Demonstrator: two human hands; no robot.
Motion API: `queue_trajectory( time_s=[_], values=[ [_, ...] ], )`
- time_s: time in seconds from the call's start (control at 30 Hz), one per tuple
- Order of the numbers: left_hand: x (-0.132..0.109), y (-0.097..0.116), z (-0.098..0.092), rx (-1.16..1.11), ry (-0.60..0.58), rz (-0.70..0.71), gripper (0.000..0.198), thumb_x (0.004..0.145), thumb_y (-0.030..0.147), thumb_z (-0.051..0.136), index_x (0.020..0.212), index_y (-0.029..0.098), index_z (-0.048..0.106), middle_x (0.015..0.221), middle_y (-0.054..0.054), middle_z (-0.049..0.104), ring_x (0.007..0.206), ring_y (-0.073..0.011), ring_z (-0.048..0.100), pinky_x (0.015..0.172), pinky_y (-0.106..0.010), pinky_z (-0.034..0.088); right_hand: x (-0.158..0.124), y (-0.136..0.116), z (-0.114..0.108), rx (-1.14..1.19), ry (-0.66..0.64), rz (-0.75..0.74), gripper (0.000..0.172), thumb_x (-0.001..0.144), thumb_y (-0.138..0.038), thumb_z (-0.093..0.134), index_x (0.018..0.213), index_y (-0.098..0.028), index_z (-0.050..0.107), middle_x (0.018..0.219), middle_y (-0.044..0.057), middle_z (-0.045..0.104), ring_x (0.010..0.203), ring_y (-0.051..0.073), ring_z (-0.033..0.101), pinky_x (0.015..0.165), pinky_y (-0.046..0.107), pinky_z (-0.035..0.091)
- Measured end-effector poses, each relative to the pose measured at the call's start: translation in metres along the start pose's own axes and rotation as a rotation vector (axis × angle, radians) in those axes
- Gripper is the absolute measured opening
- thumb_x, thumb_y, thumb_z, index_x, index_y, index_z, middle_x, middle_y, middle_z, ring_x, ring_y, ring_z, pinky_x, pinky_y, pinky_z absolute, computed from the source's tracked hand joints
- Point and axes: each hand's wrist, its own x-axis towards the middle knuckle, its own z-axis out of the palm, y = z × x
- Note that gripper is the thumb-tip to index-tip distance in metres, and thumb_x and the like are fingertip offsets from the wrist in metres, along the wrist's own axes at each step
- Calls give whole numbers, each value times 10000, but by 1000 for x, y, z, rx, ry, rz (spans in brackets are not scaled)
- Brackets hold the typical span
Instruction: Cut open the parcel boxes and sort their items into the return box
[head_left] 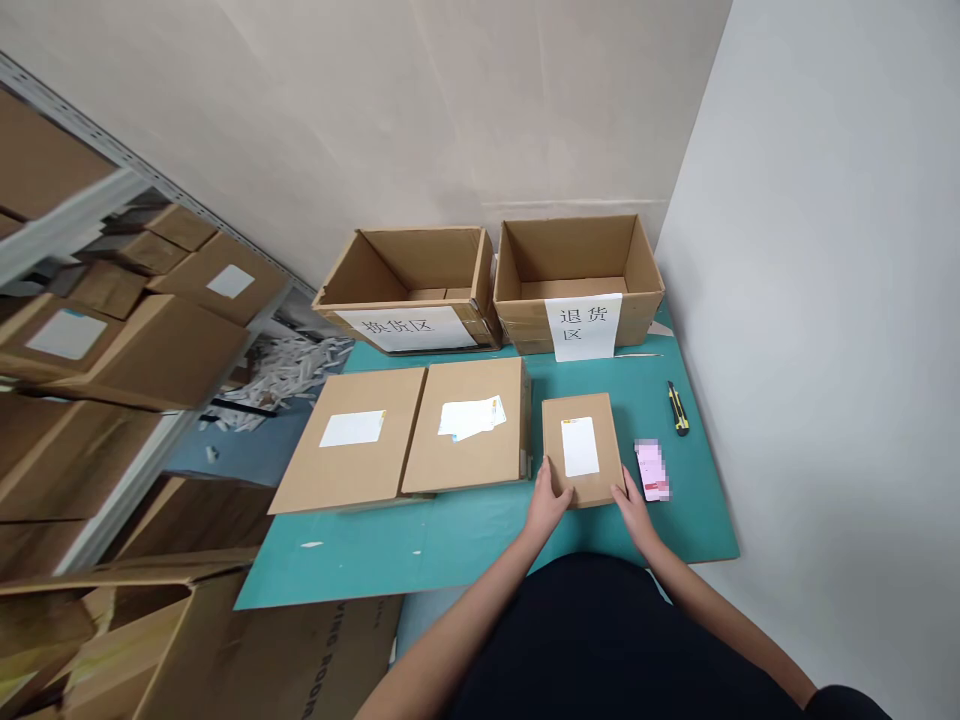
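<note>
A small brown cardboard parcel (582,448) with a white label lies on the teal mat (465,535). My left hand (550,497) grips its near left corner. My right hand (631,503) holds its near right corner. Both hands have fingers wrapped on the parcel's near edge. Left of it lie two larger flat parcels, one (466,424) with a crumpled white label and one (352,438) with a flat white label.
Two open cardboard boxes stand at the back, a left box (411,290) and a right box (577,280), each with a paper sign. A yellow-black utility knife (678,408) and a pink card (652,470) lie to the right. Shelves with cartons (112,330) stand left; a large carton (187,640) sits near left.
</note>
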Motion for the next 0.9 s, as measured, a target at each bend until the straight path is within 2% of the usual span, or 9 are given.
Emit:
queue_trajectory(
  time_s=[0.2,0.3,0.43,0.57,0.67,0.8,0.9],
  values=[
    [0,-1,2,-84,-18,-39,966,808,398,637,1600,135,151,1647,-164,276,1527,-290,259,1244,-440,248,-9,-23,-1,-29,-2,-46,735,892,-567,581,1544,-275,409,1591,52,425,1474,270,383,1211,493,313],
    [0,-1,4,-106,-16,-42,943,844,451,609,1601,139,141,1654,-153,266,1525,-278,265,1238,-427,264,-13,-39,-5,-134,17,-128,690,903,-543,581,1526,-279,444,1596,42,417,1493,273,346,1235,500,262],
    [2,3,7,-28,-23,-71,893,867,488,579,1585,134,185,1647,-167,277,1534,-285,239,1241,-432,251,-18,-51,-6,-282,36,-213,615,906,-525,592,1473,-297,524,1555,43,479,1467,303,388,1227,528,273],
    [3,15,7,159,-65,-141,895,857,565,569,1543,81,257,1645,-232,233,1554,-331,129,1244,-473,210,-22,-52,1,-346,-3,-267,592,903,-489,601,1470,-335,526,1536,30,503,1462,328,390,1215,564,273],
    [-1,29,7,245,-91,-85,921,840,628,563,1535,91,286,1645,-232,231,1551,-336,147,1245,-480,198,-27,-56,6,-384,-28,-309,590,884,-468,645,1457,-383,533,1542,17,495,1450,351,397,1210,586,256],
    [-6,47,9,235,-125,-12,961,839,675,547,1569,130,243,1658,-194,223,1548,-329,165,1238,-459,221,-29,-62,7,-408,-75,-355,529,871,-469,678,1389,-395,605,1521,27,517,1410,355,439,1217,591,228],
    [-6,54,8,228,-126,-25,1039,797,685,603,1583,130,212,1665,-204,186,1546,-359,153,1227,-471,239,-19,-58,-1,-288,-82,-322,390,934,-494,576,1278,-356,696,1449,39,583,1409,310,446,1218,546,268]
  ],
)
